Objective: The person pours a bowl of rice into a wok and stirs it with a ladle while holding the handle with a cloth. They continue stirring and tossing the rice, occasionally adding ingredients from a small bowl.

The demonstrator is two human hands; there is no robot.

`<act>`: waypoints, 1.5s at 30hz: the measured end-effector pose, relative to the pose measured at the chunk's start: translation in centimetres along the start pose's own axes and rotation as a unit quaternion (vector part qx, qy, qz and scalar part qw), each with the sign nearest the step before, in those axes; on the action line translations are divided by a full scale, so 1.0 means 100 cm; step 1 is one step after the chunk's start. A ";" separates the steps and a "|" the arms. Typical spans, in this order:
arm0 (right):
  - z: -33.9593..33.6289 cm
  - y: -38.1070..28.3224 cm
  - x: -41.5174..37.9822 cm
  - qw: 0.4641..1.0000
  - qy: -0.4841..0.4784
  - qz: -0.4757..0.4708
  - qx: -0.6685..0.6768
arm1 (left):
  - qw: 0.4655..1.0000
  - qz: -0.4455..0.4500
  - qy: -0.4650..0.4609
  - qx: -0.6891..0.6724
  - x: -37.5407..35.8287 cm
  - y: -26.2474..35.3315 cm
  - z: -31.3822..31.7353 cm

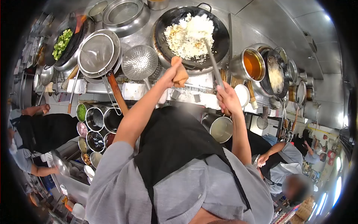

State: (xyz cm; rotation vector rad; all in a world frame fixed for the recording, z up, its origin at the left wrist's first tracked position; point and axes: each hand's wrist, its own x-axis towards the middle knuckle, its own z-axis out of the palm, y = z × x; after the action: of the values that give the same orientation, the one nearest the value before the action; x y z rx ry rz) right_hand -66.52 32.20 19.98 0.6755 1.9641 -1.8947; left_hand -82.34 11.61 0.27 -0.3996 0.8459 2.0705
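Note:
A large black wok point(222, 37) at the top centre holds white rice point(201, 28) mixed with yellowish bits. My right hand point(228, 98) is closed around the handle of a long metal utensil point(213, 59), whose far end reaches into the rice. Just below the wok's near edge, my left hand point(172, 75) grips a folded tan cloth point(180, 74). Left of that hand lies a perforated metal skimmer point(140, 61), its handle passing behind my forearm.
A metal pot of orange-brown liquid point(253, 64) stands right of the wok, beside another wok with frying food point(276, 76). Round strainers point(96, 54) lie at the left, above several ingredient containers point(94, 119). Co-workers stand at the far left point(48, 130) and lower right point(285, 160).

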 end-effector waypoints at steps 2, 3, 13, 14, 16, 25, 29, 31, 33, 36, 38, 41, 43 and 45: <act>0.007 0.008 -0.001 0.990 0.069 -0.023 -0.122 | 0.999 0.000 -0.044 -0.030 -0.035 0.000 -0.001; 0.010 0.013 0.002 0.959 0.138 -0.050 -0.241 | 0.999 -0.001 -0.043 -0.029 -0.051 -0.001 -0.001; 0.066 0.072 0.068 0.727 0.204 -0.260 -0.601 | 0.958 0.149 -0.020 0.246 -0.113 -0.034 0.012; 0.079 0.074 0.064 0.809 0.144 -0.304 -0.482 | 0.965 0.155 -0.040 0.208 -0.118 -0.034 0.016; 0.111 0.087 0.055 0.904 0.102 -0.327 -0.257 | 0.981 0.135 -0.031 0.138 -0.112 -0.039 0.007; 0.117 0.137 0.011 0.953 0.113 -0.251 0.124 | 0.983 0.066 -0.059 0.161 -0.126 -0.067 -0.028; 0.107 0.144 0.012 0.972 -0.037 -0.193 0.131 | 0.960 0.090 -0.064 0.256 -0.122 -0.093 -0.023; 0.098 0.138 0.014 0.963 -0.022 -0.194 0.185 | 0.979 0.056 -0.002 0.195 -0.125 -0.089 -0.012; 0.079 0.164 0.034 0.966 0.007 -0.189 0.178 | 0.989 0.020 0.063 0.134 -0.140 -0.084 0.005; 0.043 0.217 0.060 0.992 -0.103 0.031 0.073 | 0.987 0.049 0.081 0.133 -0.183 -0.062 0.047; 0.010 0.286 0.090 0.972 -0.178 0.120 -0.094 | 0.987 0.067 0.083 0.116 -0.213 -0.058 0.075; -0.024 0.398 0.126 0.879 -0.028 -0.031 -0.474 | 0.984 0.103 0.108 0.101 -0.243 -0.071 0.103; -0.043 0.414 0.136 0.826 0.059 -0.092 -0.552 | 0.963 0.158 0.157 0.154 -0.253 -0.083 0.115; -0.063 0.419 0.158 0.829 -0.043 0.010 -0.558 | 0.955 0.158 0.175 0.181 -0.261 -0.095 0.111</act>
State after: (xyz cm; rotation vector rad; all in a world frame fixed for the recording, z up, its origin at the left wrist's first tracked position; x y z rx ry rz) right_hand -56.32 40.33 -23.30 0.2191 2.4689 -0.4635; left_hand -59.01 7.88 18.51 -0.4572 1.5624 2.0962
